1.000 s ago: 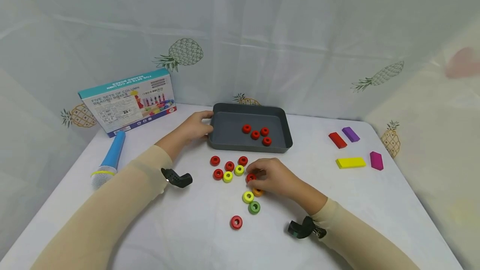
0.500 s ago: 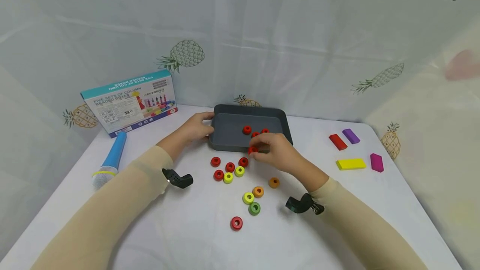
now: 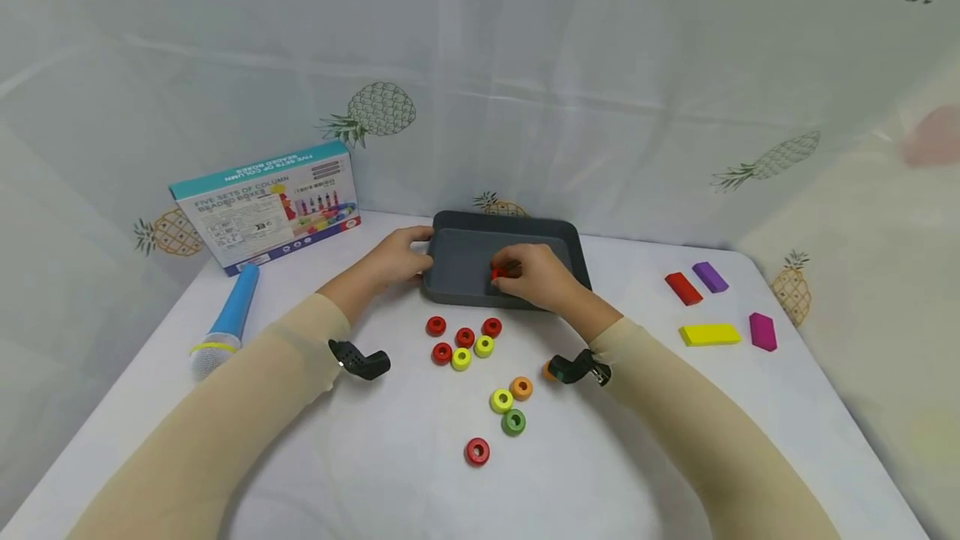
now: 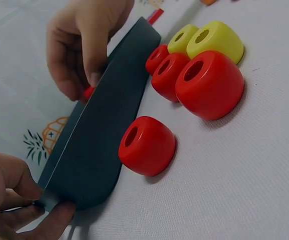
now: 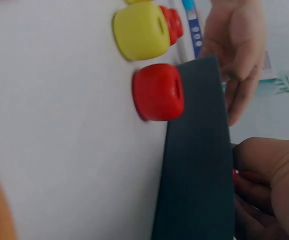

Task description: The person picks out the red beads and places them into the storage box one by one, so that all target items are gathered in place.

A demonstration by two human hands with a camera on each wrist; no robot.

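Note:
A dark grey tray sits at the back of the table. My left hand grips its left end, thumb and fingers at the corner in the left wrist view. Over the tray floor, my right hand pinches a red bead between thumb and fingers; the tray wall partly covers this bead in both wrist views. Other red beads in the tray are hidden behind that hand. In front of the tray lie several red beads and two yellow beads.
Nearer me are an orange bead, a yellow-green bead, a green bead and a red bead. A toy microphone and a printed box stand left. Coloured blocks lie right.
My right hand picked up a red bead from the table and carried it up and back into the tray. The left hand has kept its hold on the tray.

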